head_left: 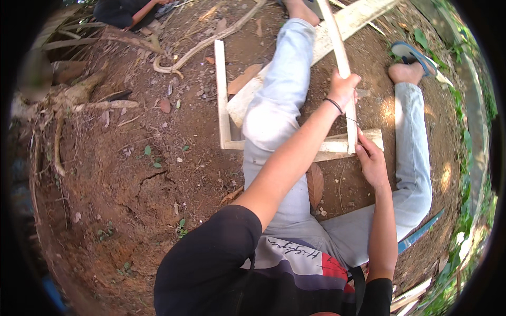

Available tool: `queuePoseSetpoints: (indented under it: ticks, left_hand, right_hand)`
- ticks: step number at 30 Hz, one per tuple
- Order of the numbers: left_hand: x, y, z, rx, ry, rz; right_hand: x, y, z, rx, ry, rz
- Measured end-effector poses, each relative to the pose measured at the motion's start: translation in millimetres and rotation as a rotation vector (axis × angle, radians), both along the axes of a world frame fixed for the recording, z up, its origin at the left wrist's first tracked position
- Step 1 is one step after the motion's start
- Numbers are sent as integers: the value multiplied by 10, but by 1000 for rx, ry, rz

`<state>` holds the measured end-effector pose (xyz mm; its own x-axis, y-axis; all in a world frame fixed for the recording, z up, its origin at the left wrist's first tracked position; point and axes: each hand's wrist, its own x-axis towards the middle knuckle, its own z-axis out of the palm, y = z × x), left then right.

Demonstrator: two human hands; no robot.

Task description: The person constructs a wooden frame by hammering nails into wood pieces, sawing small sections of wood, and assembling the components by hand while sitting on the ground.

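A long pale wooden strip [337,45] slants down between my legs. My left hand [345,88], with a dark band at its wrist, is closed around its middle. Beside the strip's lower end, my right hand [373,160] has thumb and forefinger bent in close against the edge. A thin dark line crosses the strip near that forefinger; what the fingers pinch is too small to make out. Under the strip's end lies a short wooden piece [374,138]. An angled frame of wooden strips [221,95] extends to the left, partly hidden by my leg.
A wide pale board [363,17] runs diagonally beneath my outstretched leg [282,73]. Bent roots [211,47] and dry leaves litter the brown soil. Another person [118,11] sits at the far left. A blue strip-like object [421,231] lies by my right leg, near green plants [464,152].
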<state>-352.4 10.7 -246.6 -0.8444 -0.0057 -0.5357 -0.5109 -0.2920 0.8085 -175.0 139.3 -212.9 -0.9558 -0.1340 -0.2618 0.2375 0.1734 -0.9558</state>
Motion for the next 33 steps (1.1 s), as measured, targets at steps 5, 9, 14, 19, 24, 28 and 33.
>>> queuePoseSetpoints:
  ticks: [5,9,14,19,24,28,33]
  left_hand:
    - [14,20,-95,-6,-10,-48]
    - [18,20,-146,22,-49,-77]
    - [-2,56,-195,38,-51,-92]
    - [11,61,-169,41,-79,-73]
    - [32,24,-131,50,-108,-84]
    - [30,5,-146,82,-95,-89]
    - [31,0,-114,93,-120,-99]
  right_hand:
    - [50,16,-77,-99,-115,-17]
    - [55,6,-35,-117,-147,-12]
    - [34,9,26,-175,-172,-31]
    - [57,59,-60,-157,-180,-20]
    - [55,34,-93,-138,-126,-16]
    - [68,29,-128,-131,-91,-13]
    - [74,40,-147,-139,-110,14]
